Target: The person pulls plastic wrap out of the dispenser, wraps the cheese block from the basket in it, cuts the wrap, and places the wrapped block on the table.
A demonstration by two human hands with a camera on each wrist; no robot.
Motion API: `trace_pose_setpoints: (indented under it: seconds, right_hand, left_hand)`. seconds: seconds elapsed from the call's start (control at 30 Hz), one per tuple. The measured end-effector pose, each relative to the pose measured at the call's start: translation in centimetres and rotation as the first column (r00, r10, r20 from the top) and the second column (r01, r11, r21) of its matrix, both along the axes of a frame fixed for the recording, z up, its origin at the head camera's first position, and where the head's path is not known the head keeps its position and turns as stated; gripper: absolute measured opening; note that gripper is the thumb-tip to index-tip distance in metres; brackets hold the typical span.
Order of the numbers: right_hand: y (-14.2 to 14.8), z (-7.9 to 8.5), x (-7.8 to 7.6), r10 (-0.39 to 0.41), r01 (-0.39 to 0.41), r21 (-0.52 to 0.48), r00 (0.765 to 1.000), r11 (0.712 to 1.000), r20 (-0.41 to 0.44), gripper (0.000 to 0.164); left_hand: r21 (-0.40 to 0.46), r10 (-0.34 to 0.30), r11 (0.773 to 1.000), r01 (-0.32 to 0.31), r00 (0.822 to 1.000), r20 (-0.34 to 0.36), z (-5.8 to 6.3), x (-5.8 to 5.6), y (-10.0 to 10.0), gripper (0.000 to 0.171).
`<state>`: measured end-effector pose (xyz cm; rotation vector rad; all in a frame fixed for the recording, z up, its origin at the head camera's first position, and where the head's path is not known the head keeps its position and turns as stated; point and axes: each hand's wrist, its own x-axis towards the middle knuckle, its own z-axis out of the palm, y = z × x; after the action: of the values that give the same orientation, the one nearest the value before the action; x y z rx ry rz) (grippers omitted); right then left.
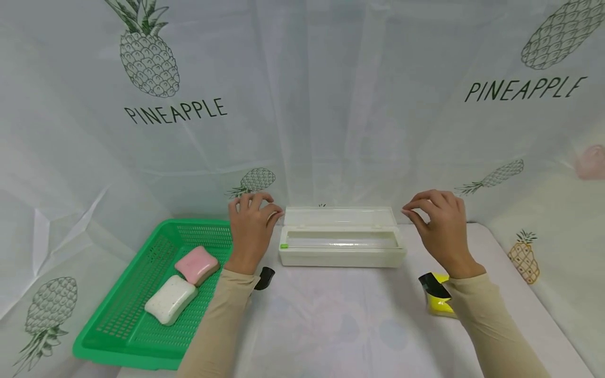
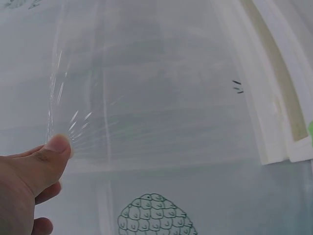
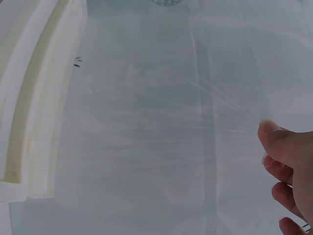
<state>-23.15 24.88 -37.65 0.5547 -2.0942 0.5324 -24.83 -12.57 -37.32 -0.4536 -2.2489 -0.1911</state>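
Observation:
A white cling film dispenser stands at the middle of the table's far side, its lid raised at the back. A clear sheet of cling film stretches up from it, with creases fanning out from the pinched corners. My left hand pinches one corner between thumb and fingers, up and left of the dispenser. On the other side, my right hand pinches the opposite corner the same way. In the head view the film between the hands is almost invisible. A small green slider sits at the dispenser's left end.
A green basket at the left holds a pink soap bar and a white soap bar. A yellow packet lies under my right wrist, partly hidden. A pineapple-print curtain hangs close behind the table.

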Motion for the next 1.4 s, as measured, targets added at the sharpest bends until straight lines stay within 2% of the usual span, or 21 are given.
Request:
trace_pose_setpoints:
  seconds: [0.2,0.37,0.57,0.73,0.97,1.4]
  right_hand:
    - [0.1,0.8,0.3,-0.009,0.009,0.014,1.000,1.000,0.011,0.013]
    - [0.1,1.4,0.3,0.007,-0.007,-0.022,1.000,1.000,-0.027,0.016]
    - [0.2,2.4,0.5,-0.001,0.000,-0.011,0.999,1.000,-0.042,0.015]
    - [0.2,3.2,0.6,-0.003,0.003,-0.005,0.999,1.000,-0.052,0.016]
    - [0.2,4.0,0.5,0.005,-0.008,-0.049,0.997,0.999,-0.072,0.016]
    - [0.1,5.7,0.4,0.018,-0.027,-0.070,0.992,0.997,-0.124,0.014]
  left_hand:
    - [-0.008,0.005,1.000,-0.005,1.000,-0.007,0.8,0.3,0.0,0.012]
    - [0.006,-0.003,1.000,0.003,1.000,-0.025,1.6,0.5,-0.1,0.011]
    - [0.022,-0.022,0.999,0.023,0.999,-0.038,2.7,0.7,-0.1,0.012]
    - [0.017,-0.025,1.000,0.026,0.998,-0.050,3.5,0.8,-0.2,0.012]
    - [0.027,-0.040,0.999,0.042,0.998,-0.057,4.5,0.8,-0.3,0.011]
    - [0.035,-0.053,0.998,0.057,0.992,-0.111,6.2,0.8,-0.3,0.012]
